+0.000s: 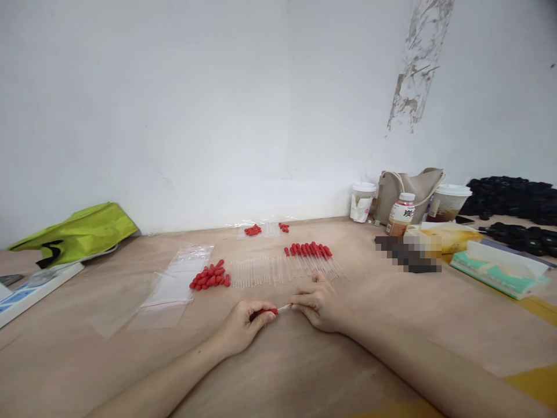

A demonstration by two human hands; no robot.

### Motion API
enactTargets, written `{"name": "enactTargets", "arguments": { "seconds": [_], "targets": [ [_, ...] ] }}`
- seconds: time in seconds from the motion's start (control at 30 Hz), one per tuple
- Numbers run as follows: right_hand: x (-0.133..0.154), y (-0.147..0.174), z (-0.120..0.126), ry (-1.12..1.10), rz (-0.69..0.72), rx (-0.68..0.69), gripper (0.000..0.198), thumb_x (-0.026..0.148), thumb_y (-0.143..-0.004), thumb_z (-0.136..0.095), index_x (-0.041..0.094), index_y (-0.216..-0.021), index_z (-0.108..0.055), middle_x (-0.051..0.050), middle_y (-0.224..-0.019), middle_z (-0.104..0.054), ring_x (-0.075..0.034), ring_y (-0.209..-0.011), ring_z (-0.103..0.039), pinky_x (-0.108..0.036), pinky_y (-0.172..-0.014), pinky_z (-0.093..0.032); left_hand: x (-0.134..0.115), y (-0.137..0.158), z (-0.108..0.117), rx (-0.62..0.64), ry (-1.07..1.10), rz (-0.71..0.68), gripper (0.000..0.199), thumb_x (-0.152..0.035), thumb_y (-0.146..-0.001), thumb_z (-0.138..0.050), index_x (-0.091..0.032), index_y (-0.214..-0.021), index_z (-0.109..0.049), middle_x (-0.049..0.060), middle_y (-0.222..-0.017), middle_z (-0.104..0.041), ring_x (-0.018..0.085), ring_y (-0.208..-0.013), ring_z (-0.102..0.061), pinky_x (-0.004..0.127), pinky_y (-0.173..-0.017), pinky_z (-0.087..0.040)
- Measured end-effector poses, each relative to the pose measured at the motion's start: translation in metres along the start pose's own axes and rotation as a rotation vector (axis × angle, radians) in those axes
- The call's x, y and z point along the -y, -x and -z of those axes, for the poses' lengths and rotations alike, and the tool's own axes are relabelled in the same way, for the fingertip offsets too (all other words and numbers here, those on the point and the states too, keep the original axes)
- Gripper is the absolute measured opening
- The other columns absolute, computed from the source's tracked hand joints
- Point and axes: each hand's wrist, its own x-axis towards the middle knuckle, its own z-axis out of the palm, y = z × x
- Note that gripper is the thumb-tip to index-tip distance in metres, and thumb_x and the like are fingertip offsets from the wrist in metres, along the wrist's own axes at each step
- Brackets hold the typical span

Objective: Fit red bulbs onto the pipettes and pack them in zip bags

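Note:
My left hand (pixel 243 325) is closed around a red rubber dropper bulb (pixel 270 312). Between finger and thumb, my right hand (pixel 317 305) pinches a clear dropper tube (pixel 285 307), whose near end meets the bulb's mouth; how deep it sits inside I cannot tell. Beyond my hands lies a row of clear tubes (pixel 256 271) without bulbs. Just right of that row are several droppers with red bulbs fitted (pixel 308 251), side by side. A heap of loose red bulbs (pixel 209 277) rests left of the tubes.
Clear zip bags (pixel 174 284) lie left of the heap. At the back, against the wall, is a bag with more red bulbs (pixel 253 230). A power strip (pixel 39 293) and a yellow-green bag (pixel 78 232) sit far left. Right: bottle (pixel 401 215), cups, handbag (pixel 411 188), tissue pack (pixel 498 273).

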Motion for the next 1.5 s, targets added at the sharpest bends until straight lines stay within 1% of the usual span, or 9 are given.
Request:
{"name": "enactTargets", "arguments": {
  "seconds": [0.23, 0.57, 0.77, 1.0, 1.17, 1.27, 1.33, 1.43, 1.5],
  "targets": [
    [0.008, 0.001, 0.002, 0.132, 0.037, -0.032, 0.019, 0.019, -0.08, -0.043, 0.02, -0.074, -0.061, 0.001, -0.065, -0.057, -0.009, -0.057, -0.043, -0.031, -0.067, -0.018, -0.003, 0.0, 0.001, 0.0, -0.084, -0.045, 0.025, -0.031, -0.084, -0.043, -0.02, -0.08, -0.065, -0.001, -0.069, -0.062, 0.013, -0.064, -0.053, 0.021, -0.059, -0.038],
    [0.021, 0.0, 0.0, -0.042, -0.12, 0.05, 0.021, 0.021, -0.081, -0.042, 0.018, -0.066, -0.057, 0.002, -0.063, -0.058, -0.009, -0.056, -0.042, -0.029, -0.067, -0.02, -0.009, 0.004, 0.001, -0.008, -0.186, -0.114, 0.025, -0.032, -0.086, -0.04, -0.019, -0.077, -0.06, 0.0, -0.068, -0.059, 0.013, -0.064, -0.052, 0.022, -0.06, -0.038],
    [0.023, -0.004, 0.0, -0.073, -0.145, 0.076, 0.022, 0.021, -0.081, -0.043, 0.017, -0.062, -0.054, 0.002, -0.062, -0.059, -0.008, -0.055, -0.042, -0.029, -0.067, -0.02, -0.008, 0.002, 0.001, -0.017, -0.245, -0.185, 0.023, -0.028, -0.086, -0.04, -0.018, -0.079, -0.059, 0.001, -0.068, -0.057, 0.013, -0.064, -0.051, 0.022, -0.059, -0.037],
    [0.027, -0.004, -0.004, -0.083, -0.165, 0.076, 0.024, 0.023, -0.081, -0.044, 0.017, -0.061, -0.054, 0.002, -0.061, -0.059, -0.008, -0.055, -0.042, -0.028, -0.066, -0.022, -0.006, 0.002, -0.001, -0.003, -0.227, -0.231, 0.022, -0.027, -0.086, -0.041, -0.017, -0.08, -0.06, 0.002, -0.071, -0.059, 0.014, -0.065, -0.052, 0.023, -0.06, -0.038],
    [0.025, -0.007, 0.002, -0.059, -0.102, 0.105, 0.024, 0.025, -0.083, -0.042, 0.019, -0.067, -0.059, 0.002, -0.063, -0.058, -0.008, -0.057, -0.043, -0.029, -0.068, -0.021, 0.001, -0.001, 0.006, -0.001, -0.23, -0.224, 0.018, -0.031, -0.083, -0.049, -0.02, -0.083, -0.063, 0.001, -0.073, -0.063, 0.014, -0.067, -0.055, 0.024, -0.065, -0.039],
    [0.024, -0.008, 0.009, 0.007, -0.04, 0.081, 0.02, 0.027, -0.083, -0.044, 0.021, -0.077, -0.062, 0.0, -0.073, -0.06, -0.011, -0.068, -0.046, -0.03, -0.069, -0.02, 0.006, -0.004, 0.013, -0.041, -0.243, -0.258, 0.015, -0.034, -0.078, -0.056, -0.022, -0.082, -0.065, -0.001, -0.071, -0.066, 0.014, -0.067, -0.057, 0.028, -0.072, -0.038],
    [0.024, -0.008, 0.013, 0.065, -0.009, 0.087, 0.018, 0.026, -0.081, -0.045, 0.021, -0.078, -0.063, -0.002, -0.077, -0.06, -0.013, -0.073, -0.046, -0.031, -0.069, -0.02, 0.008, -0.005, 0.015, -0.049, -0.235, -0.279, 0.015, -0.034, -0.078, -0.057, -0.022, -0.081, -0.066, -0.001, -0.069, -0.066, 0.015, -0.066, -0.058, 0.03, -0.074, -0.038],
    [0.022, -0.006, 0.016, 0.116, -0.03, 0.129, 0.019, 0.025, -0.079, -0.047, 0.02, -0.072, -0.064, -0.004, -0.075, -0.061, -0.015, -0.074, -0.047, -0.032, -0.07, -0.022, 0.013, -0.004, 0.015, -0.076, -0.188, -0.248, 0.018, -0.033, -0.08, -0.054, -0.024, -0.092, -0.064, 0.002, -0.081, -0.066, 0.017, -0.077, -0.058, 0.031, -0.076, -0.04],
    [0.013, -0.006, 0.017, 0.061, -0.139, 0.144, 0.02, 0.024, -0.078, -0.047, 0.02, -0.071, -0.064, -0.003, -0.073, -0.062, -0.015, -0.074, -0.049, -0.031, -0.07, -0.025, 0.018, -0.003, 0.013, -0.146, -0.165, -0.167, 0.027, -0.031, -0.081, -0.051, -0.024, -0.107, -0.056, 0.003, -0.094, -0.062, 0.017, -0.082, -0.056, 0.029, -0.072, -0.043]
  ]
}}
